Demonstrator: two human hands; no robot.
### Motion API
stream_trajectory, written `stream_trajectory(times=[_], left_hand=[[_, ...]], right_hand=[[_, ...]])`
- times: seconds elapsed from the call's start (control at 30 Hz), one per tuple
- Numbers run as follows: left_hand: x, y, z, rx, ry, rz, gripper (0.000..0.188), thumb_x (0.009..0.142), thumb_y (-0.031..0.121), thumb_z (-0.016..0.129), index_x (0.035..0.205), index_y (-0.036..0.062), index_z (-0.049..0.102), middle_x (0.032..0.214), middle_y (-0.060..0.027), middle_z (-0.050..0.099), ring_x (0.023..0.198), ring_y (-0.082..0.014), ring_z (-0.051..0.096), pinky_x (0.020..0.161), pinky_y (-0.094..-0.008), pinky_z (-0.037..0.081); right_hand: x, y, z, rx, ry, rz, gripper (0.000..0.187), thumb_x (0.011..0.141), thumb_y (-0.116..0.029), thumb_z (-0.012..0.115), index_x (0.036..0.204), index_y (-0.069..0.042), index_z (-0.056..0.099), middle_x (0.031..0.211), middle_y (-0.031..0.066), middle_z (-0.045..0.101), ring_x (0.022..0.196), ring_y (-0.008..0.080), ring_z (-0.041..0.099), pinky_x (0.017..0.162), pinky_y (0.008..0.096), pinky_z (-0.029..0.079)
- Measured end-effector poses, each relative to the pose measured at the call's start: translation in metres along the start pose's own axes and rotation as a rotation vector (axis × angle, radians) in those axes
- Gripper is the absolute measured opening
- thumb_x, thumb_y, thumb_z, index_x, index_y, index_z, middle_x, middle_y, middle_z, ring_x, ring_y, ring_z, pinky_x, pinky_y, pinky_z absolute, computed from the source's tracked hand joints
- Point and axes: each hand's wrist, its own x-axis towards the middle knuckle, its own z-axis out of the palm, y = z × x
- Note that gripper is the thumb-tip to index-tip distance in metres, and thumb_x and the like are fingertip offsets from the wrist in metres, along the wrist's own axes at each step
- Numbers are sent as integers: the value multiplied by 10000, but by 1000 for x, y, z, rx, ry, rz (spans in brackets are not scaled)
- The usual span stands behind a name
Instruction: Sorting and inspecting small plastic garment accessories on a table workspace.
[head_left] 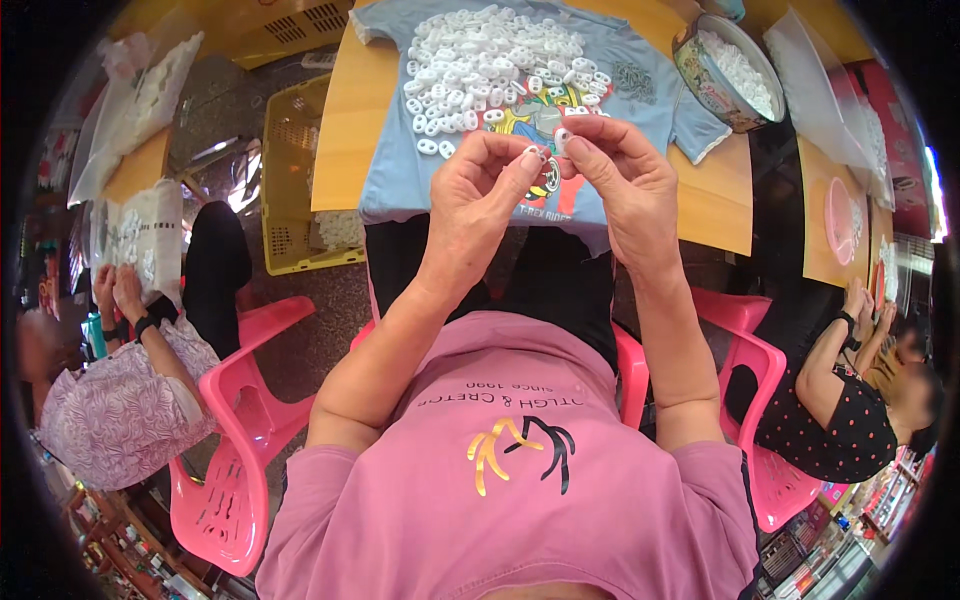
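My left hand point(472, 195) is closed in a pinch between thumb and forefinger on a small white plastic piece point(534, 152). Close beside it, my right hand point(628, 180) pinches another small white piece point(563, 138); its exact shape is mostly covered by the fingertips. Both hands are raised over the near part of a blue T-shirt point(395, 185) spread on the table. Beyond them lies a big heap of white oval two-holed plastic pieces point(480, 60), with some strewn toward my hands. Right of the heap is a small pile of grey metal parts point(635, 82), too tiny to name.
A patterned tin point(700, 75) of white pieces stands at the table's point(725, 205) right. Left of the table is a yellow crate point(290, 240). Pink chairs point(235, 470) flank me. Co-workers sit at left point(130, 400) and right point(830, 410), their hands over white pieces.
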Motion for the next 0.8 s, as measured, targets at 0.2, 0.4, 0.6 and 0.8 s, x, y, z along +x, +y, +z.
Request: stream_trajectory(times=[0.2, 0.4, 0.6, 0.8], left_hand=[[0, 0, -2, 8, -16, 22, 146, 928, 107, 628, 1001, -8, 577, 935, -55, 641, 856, -89, 609, 769, -243, 505], [0, 1, -2, 57, -24, 38, 139, 923, 105, 634, 988, -10, 591, 913, -43, 636, 824, -76, 597, 735, -236, 499], [0, 1, -2, 85, -11, 28, 149, 913, 116, 645, 973, -13, 603, 881, -31, 632, 796, -65, 588, 706, -227, 489], [1, -1, -3, 79, -10, 18, 170, 911, 139, 652, 968, -14, 606, 873, -32, 632, 787, -64, 584, 693, -228, 483]], right_hand=[[1, -7, 4, -165, -42, -62, 200, 899, -40, 648, 1089, 24, 651, 980, 56, 664, 799, 89, 585, 751, 219, 482], [4, -6, 2, -242, -71, -98, 186, 903, -36, 638, 1080, 16, 663, 976, 37, 653, 799, 83, 576, 735, 215, 476], [4, -6, 2, -305, -97, -162, 187, 903, -24, 633, 1083, 14, 663, 994, 42, 645, 812, 84, 573, 730, 213, 473], [6, -1, -1, -361, -128, -170, 199, 902, -25, 633, 1096, 10, 661, 979, 36, 639, 825, 81, 571, 730, 210, 472]])
